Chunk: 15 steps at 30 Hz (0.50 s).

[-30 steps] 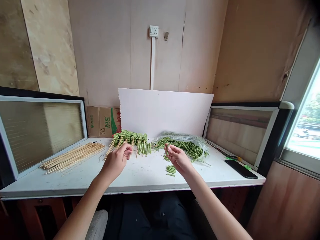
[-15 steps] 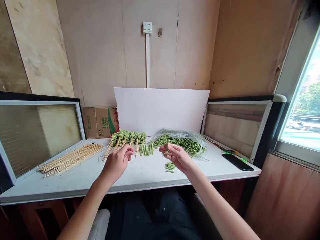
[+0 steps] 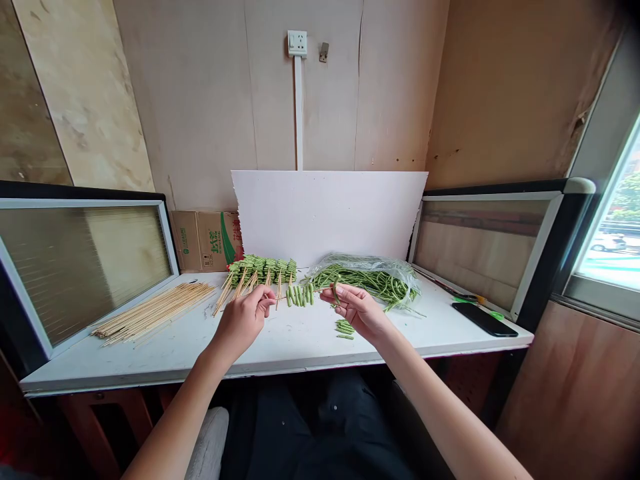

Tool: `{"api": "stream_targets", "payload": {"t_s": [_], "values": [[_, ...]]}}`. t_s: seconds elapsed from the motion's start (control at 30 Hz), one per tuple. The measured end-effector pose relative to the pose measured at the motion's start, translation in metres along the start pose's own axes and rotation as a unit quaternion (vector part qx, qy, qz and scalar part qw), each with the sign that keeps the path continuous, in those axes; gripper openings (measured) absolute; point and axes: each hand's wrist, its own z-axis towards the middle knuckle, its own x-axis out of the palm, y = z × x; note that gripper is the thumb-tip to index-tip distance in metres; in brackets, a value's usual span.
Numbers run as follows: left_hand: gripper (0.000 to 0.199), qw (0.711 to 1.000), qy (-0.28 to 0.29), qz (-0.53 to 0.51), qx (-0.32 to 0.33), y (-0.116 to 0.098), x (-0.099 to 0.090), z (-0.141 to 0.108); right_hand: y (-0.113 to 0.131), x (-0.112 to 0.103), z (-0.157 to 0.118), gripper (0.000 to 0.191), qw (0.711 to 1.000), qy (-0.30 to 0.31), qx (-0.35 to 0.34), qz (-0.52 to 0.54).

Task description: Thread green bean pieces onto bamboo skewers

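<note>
My left hand (image 3: 250, 315) pinches the left end of a thin wooden skewer. Several short green bean pieces (image 3: 300, 295) are threaded side by side on it. At the skewer's right end, my right hand (image 3: 354, 308) is closed on another green piece (image 3: 336, 292). Below and beside that hand, several cut bean pieces (image 3: 345, 327) lie on the white table (image 3: 300, 357). Behind my hands is a pile of filled bean skewers (image 3: 263, 269), and right of it long green beans (image 3: 360, 275) lie in a clear plastic bag (image 3: 395, 268).
Bare wooden skewers (image 3: 155, 310) lie in a bundle at the left. A cardboard box (image 3: 203, 241) and a white board (image 3: 330, 213) stand at the back. A black phone (image 3: 484, 319) rests near the right edge. Framed panels (image 3: 95, 260) flank the table.
The view has shifted slightly, so the table items appear a little further right. Both hands keep their grips, with the skewer still between them.
</note>
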Motion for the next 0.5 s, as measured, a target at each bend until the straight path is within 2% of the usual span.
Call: {"api": "stream_targets", "payload": {"t_s": [0.5], "values": [[0.019,1.000,-0.002,0.007,-0.001,0.0002,0.0004,-0.0019,-0.0011,0.0012,-0.0010,0.035,1.000,-0.012,-0.014,-0.016]]}}
